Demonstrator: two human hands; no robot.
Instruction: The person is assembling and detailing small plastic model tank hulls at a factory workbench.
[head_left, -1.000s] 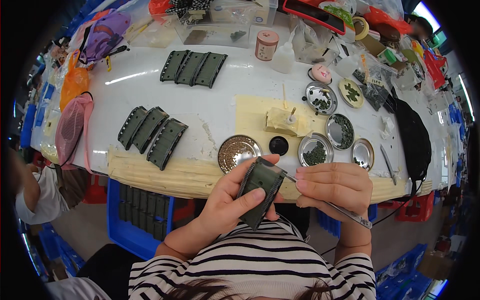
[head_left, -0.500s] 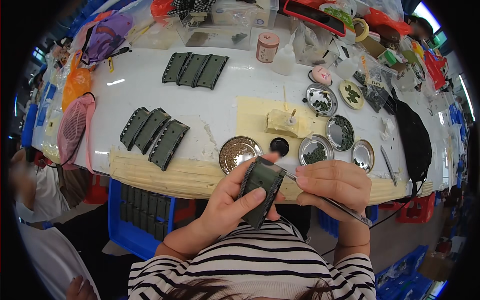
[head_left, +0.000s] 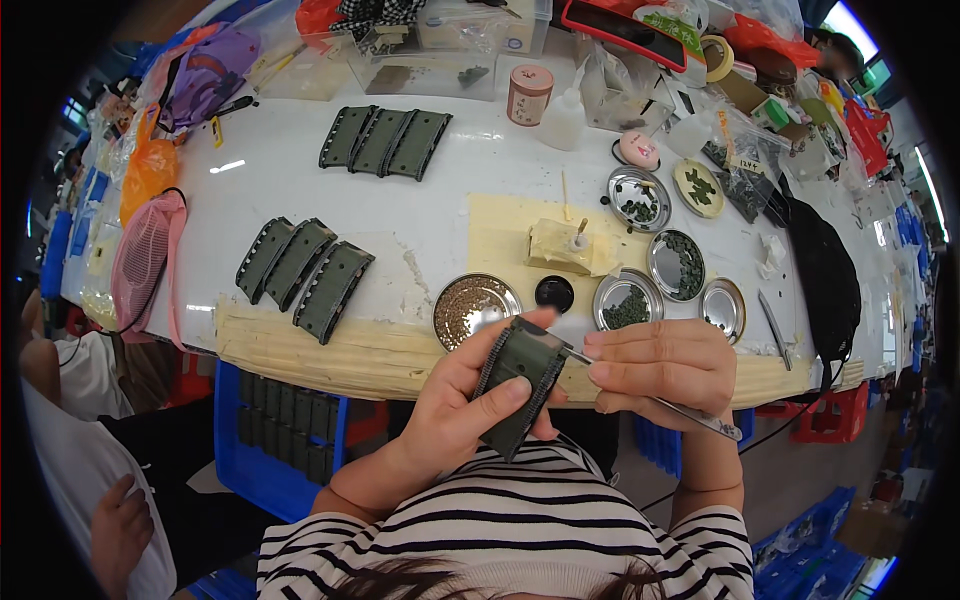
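One blue crate [head_left: 262, 480]: sat lower left, upper part hidden by the table edge; green pieces inside were too crowded to count.
Loose green pieces [head_left: 384, 142]: six lay left of centre and upper left, three per group.
Left hand [head_left: 452, 402]: gripped one curved green piece [head_left: 530, 360] at lower centre, fingers partly hidden behind.
Tweezers [head_left: 708, 423]: tips reached the piece's right edge; contact was too small to make out.
Right hand [head_left: 668, 375]: pinched the tweezers narrowly, right of centre.
Metal dishes [head_left: 728, 306]: five stood, centre to right.
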